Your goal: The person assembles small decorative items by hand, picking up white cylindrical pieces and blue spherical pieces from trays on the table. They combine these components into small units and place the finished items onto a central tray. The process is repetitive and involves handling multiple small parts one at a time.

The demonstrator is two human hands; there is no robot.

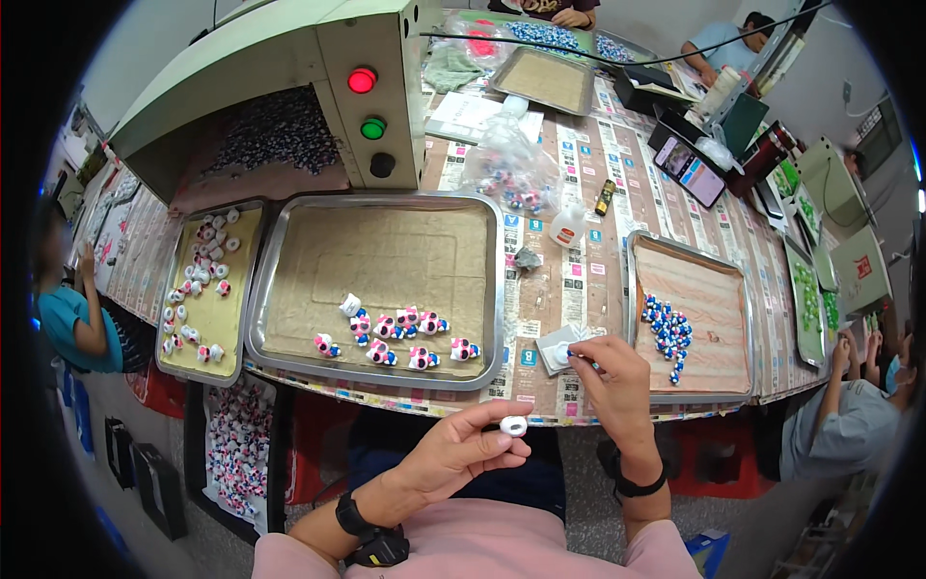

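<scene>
Left hand (461, 449) pinches a white ring (513, 426); right hand (610, 378), at the desk's (579, 289) front edge, grips perhaps a brush (582, 359).

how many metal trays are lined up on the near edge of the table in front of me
3: a small left tray of white pieces, a big middle tray with painted figurines, a right tray with blue pieces. More trays sit farther back and right.
</scene>
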